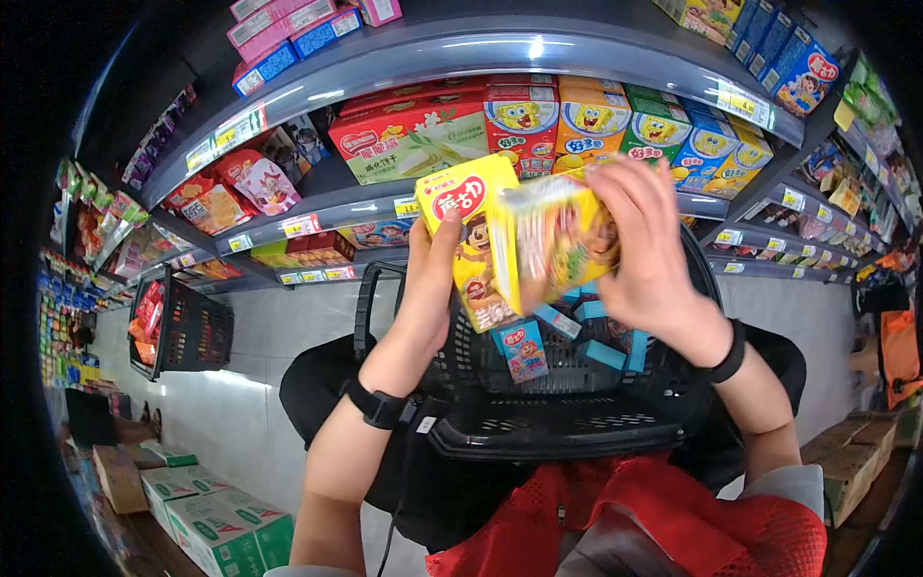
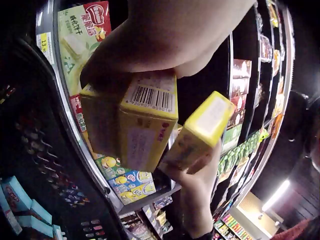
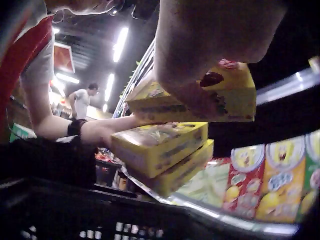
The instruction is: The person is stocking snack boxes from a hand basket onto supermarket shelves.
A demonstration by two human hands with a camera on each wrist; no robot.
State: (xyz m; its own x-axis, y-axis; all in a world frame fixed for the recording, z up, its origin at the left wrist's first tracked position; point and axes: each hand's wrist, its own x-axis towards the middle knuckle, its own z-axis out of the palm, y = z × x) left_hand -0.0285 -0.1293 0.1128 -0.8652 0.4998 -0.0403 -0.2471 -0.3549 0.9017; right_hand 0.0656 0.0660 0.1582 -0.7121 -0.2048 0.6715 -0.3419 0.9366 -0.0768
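Yellow is shown on the held boxes, black on the basket, light blue on the small boxes inside.

Both hands raised before the torso, forearms angled inward, fingers curled.

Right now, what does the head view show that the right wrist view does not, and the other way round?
Only the head view: small light-blue boxes in the black plastic basket, and pink boxes on a high shelf.
Only the right wrist view: a bystander in a white top and long lit ceiling lamps.
Both: the left hand and right hand gripping yellow cardboard boxes, the basket, and a shelved orange box with a cartoon sponge face.
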